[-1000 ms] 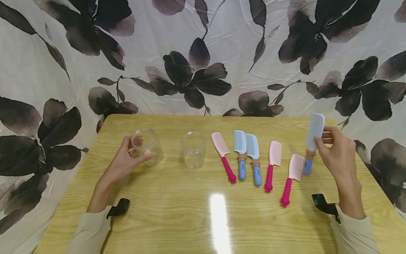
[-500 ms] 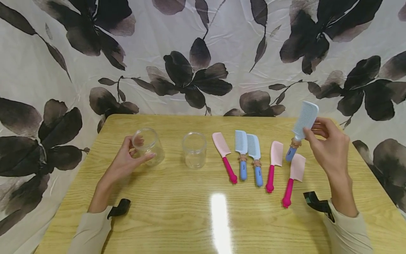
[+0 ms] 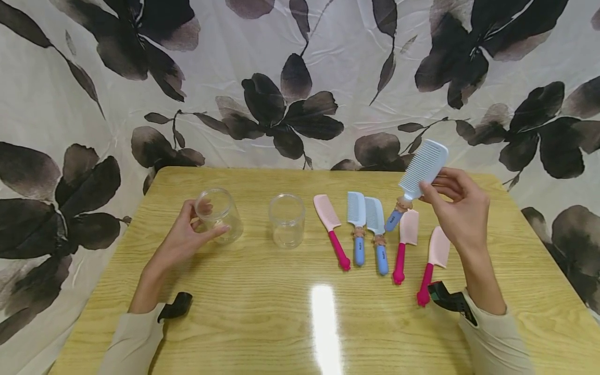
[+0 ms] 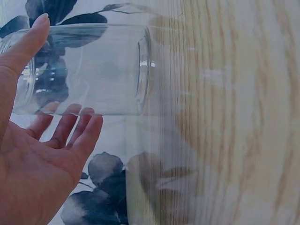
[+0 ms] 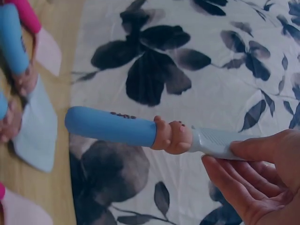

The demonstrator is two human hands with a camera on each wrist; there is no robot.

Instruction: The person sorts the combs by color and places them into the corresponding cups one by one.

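My left hand [image 3: 187, 237] holds a clear plastic jar [image 3: 229, 219] from its left side. In the left wrist view the thumb lies along one side of the jar and the fingertips touch the other. My right hand [image 3: 461, 211] pinches a light blue comb [image 3: 427, 164] by its toothed head, between thumb and fingers. This comb is tilted in the air, its blue handle [image 5: 110, 125] pointing down and left, with a small brown bear figure [image 5: 173, 136] at the neck. In the head view its handle overlaps a pink comb [image 3: 409, 232] on the table.
A second clear jar [image 3: 287, 229] stands right of the held one. Two blue combs [image 3: 356, 208] lie side by side mid-table, with a pink comb [image 3: 327, 212] to their left. Another pink comb [image 3: 439, 247] lies near my right wrist. Floral cloth [image 3: 211, 57] hangs behind the wooden table [image 3: 253, 312].
My right hand has lifted the blue comb off the right side of the table and carried it left, tilting it more. The left hand and its jar have stayed in place.
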